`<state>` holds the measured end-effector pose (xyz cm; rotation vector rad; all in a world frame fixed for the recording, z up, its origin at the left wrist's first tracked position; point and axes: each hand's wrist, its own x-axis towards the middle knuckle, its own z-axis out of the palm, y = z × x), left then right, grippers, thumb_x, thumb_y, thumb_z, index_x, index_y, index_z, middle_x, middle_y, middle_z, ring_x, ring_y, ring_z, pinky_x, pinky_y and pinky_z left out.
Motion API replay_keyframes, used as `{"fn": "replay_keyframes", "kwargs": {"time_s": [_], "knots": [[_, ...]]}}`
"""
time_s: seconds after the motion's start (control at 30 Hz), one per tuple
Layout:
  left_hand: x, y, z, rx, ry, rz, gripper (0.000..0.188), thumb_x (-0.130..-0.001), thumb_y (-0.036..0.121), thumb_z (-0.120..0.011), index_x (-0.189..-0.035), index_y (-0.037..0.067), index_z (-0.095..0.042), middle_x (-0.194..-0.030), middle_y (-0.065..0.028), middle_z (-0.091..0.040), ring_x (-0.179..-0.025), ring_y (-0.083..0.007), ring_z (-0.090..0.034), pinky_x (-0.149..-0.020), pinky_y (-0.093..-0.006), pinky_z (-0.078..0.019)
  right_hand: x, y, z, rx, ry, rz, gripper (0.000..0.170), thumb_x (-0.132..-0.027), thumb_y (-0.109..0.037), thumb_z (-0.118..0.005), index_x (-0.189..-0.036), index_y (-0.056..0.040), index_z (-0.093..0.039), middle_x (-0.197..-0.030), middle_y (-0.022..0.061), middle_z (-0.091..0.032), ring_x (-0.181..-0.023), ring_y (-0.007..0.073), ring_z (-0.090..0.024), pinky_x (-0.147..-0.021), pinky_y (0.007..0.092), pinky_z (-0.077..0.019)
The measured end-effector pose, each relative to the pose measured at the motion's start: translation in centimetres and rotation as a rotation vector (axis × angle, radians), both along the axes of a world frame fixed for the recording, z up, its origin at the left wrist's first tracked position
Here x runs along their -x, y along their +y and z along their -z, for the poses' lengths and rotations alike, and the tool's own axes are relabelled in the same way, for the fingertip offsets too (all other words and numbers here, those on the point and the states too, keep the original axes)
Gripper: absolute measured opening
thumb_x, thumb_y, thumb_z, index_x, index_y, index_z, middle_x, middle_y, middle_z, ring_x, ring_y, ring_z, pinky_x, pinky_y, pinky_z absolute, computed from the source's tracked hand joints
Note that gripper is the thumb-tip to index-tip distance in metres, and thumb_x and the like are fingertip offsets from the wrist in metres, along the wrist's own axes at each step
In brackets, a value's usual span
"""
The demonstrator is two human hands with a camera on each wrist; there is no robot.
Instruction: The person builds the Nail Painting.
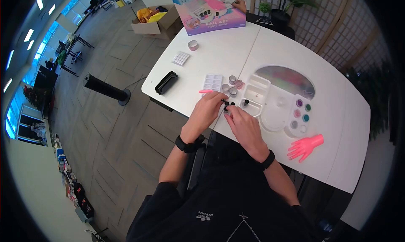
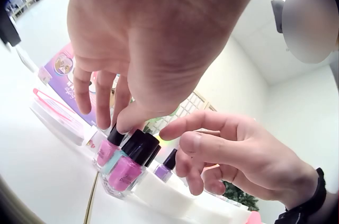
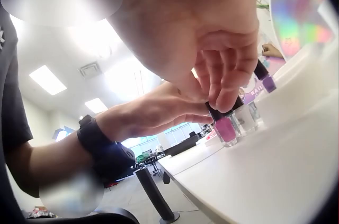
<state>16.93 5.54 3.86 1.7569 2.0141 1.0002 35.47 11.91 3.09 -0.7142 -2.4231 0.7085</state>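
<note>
On the head view I'm bringing the left hand [image 1: 206, 112] and right hand [image 1: 248, 130] together over the polish bottles [image 1: 226, 108], beside the white tray [image 1: 272, 119]. On the left wrist view my left fingers are pinching the pink bottle [image 2: 108, 152] by its black cap; the right fingers are hanging loosely bent, gripping nothing I can see. On the right wrist view bottles are standing upright. I'm judging this as grouping bottles; the next move is calling for care around neighbouring caps.
</note>
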Motion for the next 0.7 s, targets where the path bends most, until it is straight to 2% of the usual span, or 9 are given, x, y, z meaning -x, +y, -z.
{"fn": "replay_keyframes", "kwargs": {"time_s": [0.2, 0.3, 0.4, 0.5, 0.6, 0.7], "knots": [[0.4, -0.5, 0.1, 0.004, -0.05, -0.091, 0.026, -0.1, 0.001, -0.071, -0.126, 0.003, -0.071, -0.116, -0.0197, -0.078, -0.11, -0.0418, -0.074, -0.096, -0.0476, -0.0588, 1.1, 0.3, 0.2, -0.027, -0.06, 0.014, 0.02, -0.105, -0.016, -0.073, -0.12, -0.0058, -0.066, -0.099, 0.0131, -0.077, -0.083, 0.0384, -0.076, -0.07, 0.0484, -0.0599], [1.0, -0.9, -0.2, -0.008, -0.087, -0.112, 0.026, -0.101, 0.003, -0.072, -0.127, 0.002, -0.071, -0.116, -0.0195, -0.079, -0.112, -0.0399, -0.076, -0.097, -0.0452, -0.0594, 1.1, 0.8, 0.2, 0.011, -0.106, 0.002, 0.019, -0.105, -0.016, -0.072, -0.119, -0.0059, -0.066, -0.1, 0.0136, -0.077, -0.081, 0.0399, -0.075, -0.069, 0.0497, -0.0599], [1.7, -1.2, -0.2, -0.03, -0.134, -0.116, 0.025, -0.103, 0.006, -0.074, -0.127, 0.0, -0.071, -0.118, -0.0184, -0.08, -0.113, -0.0351, -0.079, -0.099, -0.0427, -0.0595, 0.9, 1.0, 0.1, 0.032, -0.114, -0.035, 0.02, -0.105, -0.016, -0.072, -0.12, -0.0051, -0.065, -0.1, 0.0149, -0.077, -0.087, 0.0405, -0.076, -0.072, 0.0507, -0.0596], [1.7, -1.6, -1.0, -0.019, -0.241, -0.153, 0.026, -0.104, 0.01, -0.076, -0.127, -0.001, -0.071, -0.115, -0.0158, -0.082, -0.11, -0.0276, -0.08, -0.098, -0.0396, -0.0598, 0.0, 1.3, -0.9, 0.035, -0.038, -0.073, 0.022, -0.105, -0.02, -0.072, -0.119, -0.0039, -0.064, -0.098, 0.0161, -0.073, -0.089, 0.0374, -0.076, -0.075, 0.0492, -0.0606], [0.7, -1.8, -2.7, -0.002, -0.316, -0.167, 0.026, -0.103, 0.014, -0.078, -0.123, -0.002, -0.073, -0.108, -0.0181, -0.082, -0.103, -0.0291, -0.08, -0.093, -0.0395, -0.0607, -1.5, 2.1, -2.7, 0.259, 0.055, -0.069, 0.023, -0.106, -0.018, -0.072, -0.12, -0.002, -0.067, -0.099, 0.0179, -0.075, -0.092, 0.0351, -0.077, -0.08, 0.0454, -0.0595], [-0.3, -1.5, -3.3, 0.034, -0.387, -0.115, 0.026, -0.105, 0.015, -0.077, -0.124, -0.002, -0.074, -0.108, -0.0125, -0.083, -0.103, -0.0205, -0.079, -0.096, -0.0348, -0.059, -3.4, 3.4, -4.8, 0.516, 0.117, -0.021, 0.022, -0.106, -0.016, -0.072, -0.121, 0.0, -0.07, -0.101, 0.0164, -0.079, -0.091, 0.028, -0.078, -0.081, 0.0384, -0.0585]]}}
